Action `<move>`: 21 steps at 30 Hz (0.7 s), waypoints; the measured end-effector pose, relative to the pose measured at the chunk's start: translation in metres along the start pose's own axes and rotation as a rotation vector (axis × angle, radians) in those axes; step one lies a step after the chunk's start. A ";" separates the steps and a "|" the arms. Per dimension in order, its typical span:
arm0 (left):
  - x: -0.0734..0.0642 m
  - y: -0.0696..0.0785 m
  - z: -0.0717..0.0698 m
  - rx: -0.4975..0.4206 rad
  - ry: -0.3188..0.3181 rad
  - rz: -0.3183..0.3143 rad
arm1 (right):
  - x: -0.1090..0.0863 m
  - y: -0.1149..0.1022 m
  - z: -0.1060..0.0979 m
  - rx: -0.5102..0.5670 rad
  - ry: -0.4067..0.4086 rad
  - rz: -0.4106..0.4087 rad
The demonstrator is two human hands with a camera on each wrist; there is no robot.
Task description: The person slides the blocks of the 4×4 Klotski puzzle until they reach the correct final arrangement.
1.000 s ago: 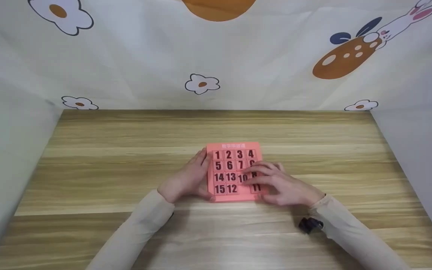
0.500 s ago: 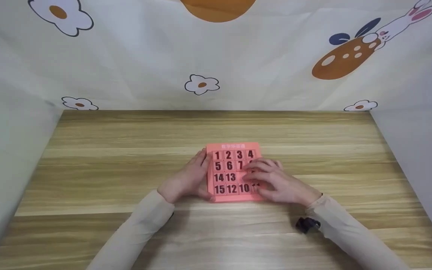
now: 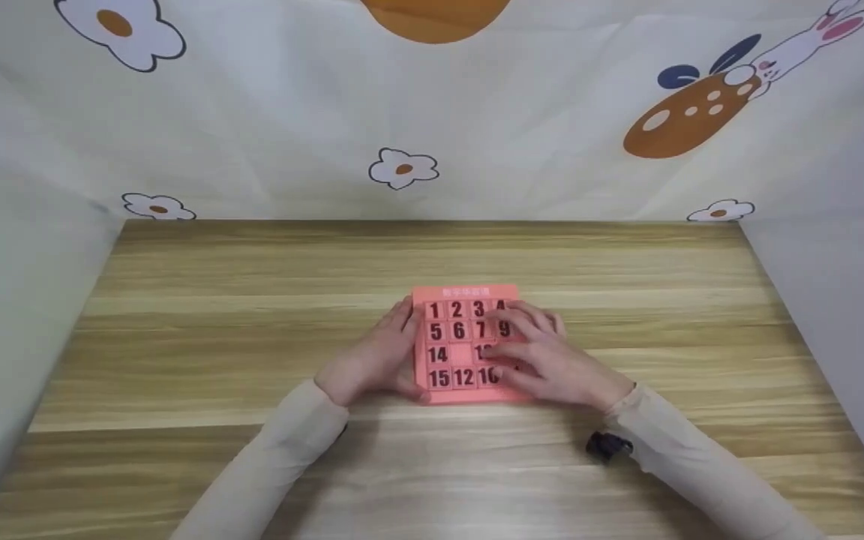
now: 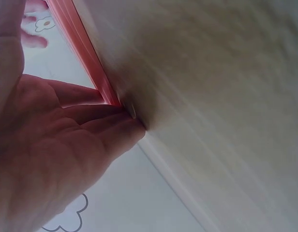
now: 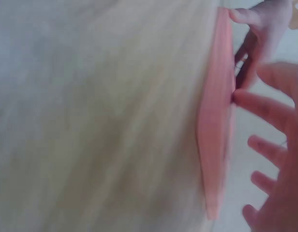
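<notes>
A pink number sliding puzzle (image 3: 462,397) lies flat on the wooden table in the head view. Its third row has a gap just right of tile 14 (image 3: 437,355). My left hand (image 3: 372,356) holds the frame at its left side, fingers along the edge and thumb at the near left corner. Over the right half spreads my right hand (image 3: 552,360), one fingertip on a partly covered tile (image 3: 481,352) right of the gap. Its other fingers are spread apart and hide several tiles at the right. The right wrist view shows that fingertip touching the puzzle's top (image 5: 229,125).
Wood-grain table (image 3: 252,277) surrounds the puzzle. A printed cloth (image 3: 312,112) with flowers and a rabbit hangs behind, and pale walls (image 3: 837,300) stand at both sides. A small dark device (image 3: 608,446) sits at the right wrist.
Tile 10 has slid down into the bottom row, then tile 13 has slid right, moving the gap beside tile 14. My right hand has shifted slightly left; the left hand stays put.
</notes>
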State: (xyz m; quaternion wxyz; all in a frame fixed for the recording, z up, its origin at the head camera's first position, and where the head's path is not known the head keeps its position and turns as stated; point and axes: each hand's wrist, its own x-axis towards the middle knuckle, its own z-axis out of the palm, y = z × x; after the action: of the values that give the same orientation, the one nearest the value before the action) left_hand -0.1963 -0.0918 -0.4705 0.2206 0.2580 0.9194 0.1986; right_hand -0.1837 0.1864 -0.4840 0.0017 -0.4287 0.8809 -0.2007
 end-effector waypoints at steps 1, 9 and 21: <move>0.000 0.000 0.000 0.001 -0.001 -0.003 | 0.000 0.000 -0.001 0.007 0.015 0.010; 0.002 -0.001 -0.001 0.009 -0.010 -0.007 | 0.019 -0.004 0.000 0.008 -0.046 0.087; 0.002 0.000 0.000 0.023 -0.023 -0.009 | 0.015 -0.006 0.001 -0.002 -0.092 0.032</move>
State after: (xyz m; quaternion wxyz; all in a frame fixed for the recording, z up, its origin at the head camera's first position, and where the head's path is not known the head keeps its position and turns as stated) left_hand -0.1979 -0.0914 -0.4709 0.2289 0.2587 0.9202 0.1839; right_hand -0.1885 0.1715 -0.4804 0.0450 -0.4235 0.8868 -0.1796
